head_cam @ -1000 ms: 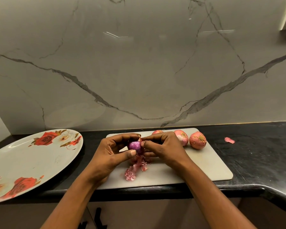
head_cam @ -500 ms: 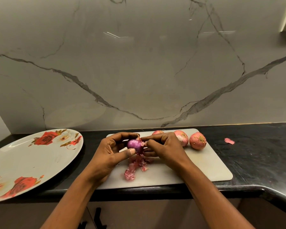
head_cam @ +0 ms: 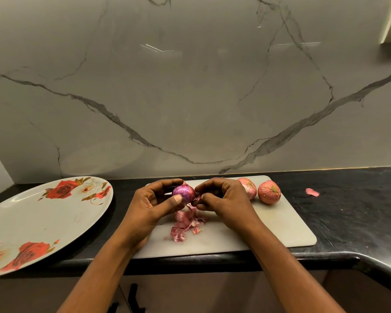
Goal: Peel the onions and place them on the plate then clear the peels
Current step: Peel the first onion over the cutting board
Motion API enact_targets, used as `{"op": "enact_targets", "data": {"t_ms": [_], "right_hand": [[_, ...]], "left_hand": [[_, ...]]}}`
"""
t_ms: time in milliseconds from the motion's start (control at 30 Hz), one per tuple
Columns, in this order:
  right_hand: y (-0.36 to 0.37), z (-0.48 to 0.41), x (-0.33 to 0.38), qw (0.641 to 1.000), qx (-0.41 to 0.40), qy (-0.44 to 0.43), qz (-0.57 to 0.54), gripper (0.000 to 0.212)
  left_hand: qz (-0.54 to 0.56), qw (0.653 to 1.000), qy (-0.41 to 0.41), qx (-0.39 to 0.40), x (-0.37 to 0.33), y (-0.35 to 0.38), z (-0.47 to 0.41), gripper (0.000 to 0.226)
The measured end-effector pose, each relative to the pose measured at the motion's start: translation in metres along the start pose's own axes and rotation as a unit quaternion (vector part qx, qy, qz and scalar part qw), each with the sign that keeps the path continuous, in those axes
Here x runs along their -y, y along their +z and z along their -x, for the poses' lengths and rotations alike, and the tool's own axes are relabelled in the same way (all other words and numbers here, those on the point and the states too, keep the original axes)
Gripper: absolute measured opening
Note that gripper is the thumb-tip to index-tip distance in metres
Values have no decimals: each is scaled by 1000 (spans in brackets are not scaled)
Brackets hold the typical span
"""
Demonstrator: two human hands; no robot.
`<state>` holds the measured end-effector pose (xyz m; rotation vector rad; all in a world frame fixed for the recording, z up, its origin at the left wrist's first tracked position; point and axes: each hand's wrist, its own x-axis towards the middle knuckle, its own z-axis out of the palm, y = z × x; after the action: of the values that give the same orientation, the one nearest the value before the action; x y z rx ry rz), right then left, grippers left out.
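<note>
In the head view, the left hand (head_cam: 149, 204) is holding a small, round, glossy purple onion (head_cam: 183, 192) just above the far part of a pale grey rectangular plastic cutting board (head_cam: 280, 227). Its fingers (head_cam: 167, 184) are curling over the top of the onion while the thumb is pressing against the near side, so the onion is sitting clamped between them. The right hand (head_cam: 226, 199) is meeting it from the other side, its fingertips closing together in a pinch on a thin strip of pink onion skin (head_cam: 198, 198) that is hanging from the onion's right edge.

Directly below the two hands, a loose pile of pink papery peels (head_cam: 187, 224) is lying on the board. Two unpeeled reddish-pink onions are sitting side by side at the board's far right: one (head_cam: 248, 188) is partly hidden behind the right hand, and the other (head_cam: 269, 192) is standing clear just beside it.

The board is lying on a black glossy stone desk (head_cam: 348, 211). A single pink peel scrap (head_cam: 312, 192) is lying on the desk to the right of the board, apart from it. To the left, a large white oval plate with red rose prints (head_cam: 32, 222) is resting on the desk, near the board, with nothing on it. A grey-veined marble wall (head_cam: 190, 86) is rising behind the desk.
</note>
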<state>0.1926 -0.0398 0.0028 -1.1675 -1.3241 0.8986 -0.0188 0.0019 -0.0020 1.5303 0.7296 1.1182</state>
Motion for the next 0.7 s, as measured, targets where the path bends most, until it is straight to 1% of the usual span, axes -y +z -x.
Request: {"op": "enact_targets", "data": {"t_ms": [200, 300, 400, 467, 533, 700], "right_hand": [[3, -1, 1, 999, -26, 3, -23, 25], [3, 1, 2, 1000, -17, 1, -25, 17], [4, 4, 5, 1000, 2, -3, -25, 20], [4, 5, 7, 999, 14, -9, -33, 15], [3, 4, 7, 999, 13, -18, -36, 18], [1, 1, 2, 999, 2, -32, -2, 26]], "left_hand": [[4, 1000, -3, -15, 0, 1, 0, 42], [1, 1000, 0, -17, 0, 2, 0, 43], [4, 1000, -3, -2, 1, 1, 1, 45], [8, 1000, -3, 8, 1, 1, 1, 47], [7, 1000, 0, 13, 1, 1, 2, 47], [8, 1000, 9, 15, 0, 0, 2, 47]]}}
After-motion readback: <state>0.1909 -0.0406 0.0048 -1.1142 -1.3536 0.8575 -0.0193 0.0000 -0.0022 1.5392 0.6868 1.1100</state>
